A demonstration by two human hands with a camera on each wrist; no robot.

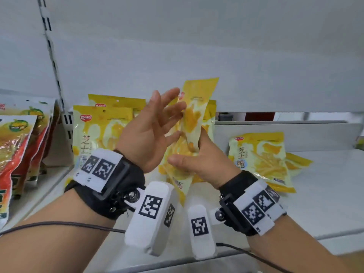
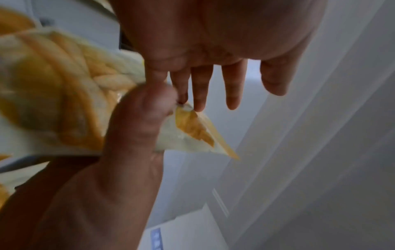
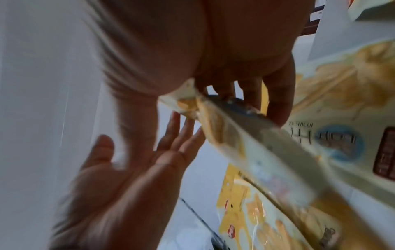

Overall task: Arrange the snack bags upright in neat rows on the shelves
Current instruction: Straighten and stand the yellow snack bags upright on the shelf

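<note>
I hold a yellow snack bag (image 1: 195,109) up in the air in front of the shelf, turned edge-on. My right hand (image 1: 197,162) grips its lower half, thumb in front and fingers curled behind. In the right wrist view those fingers (image 3: 278,104) wrap round the bag's edge (image 3: 245,143). My left hand (image 1: 169,113) is flat with its fingers spread, the tips touching the bag's left face. The left wrist view shows the left hand's straight fingers (image 2: 203,88) against the bag's corner (image 2: 196,130). Two matching yellow bags (image 1: 98,131) stand upright at the left behind my hands.
Another yellow bag (image 1: 260,160) leans on the white shelf (image 1: 325,194) at the right, with one lying flat (image 1: 297,162) behind it. Red and green snack bags (image 1: 19,144) fill the neighbouring bay left of the slotted post (image 1: 53,56). A shelf hangs overhead.
</note>
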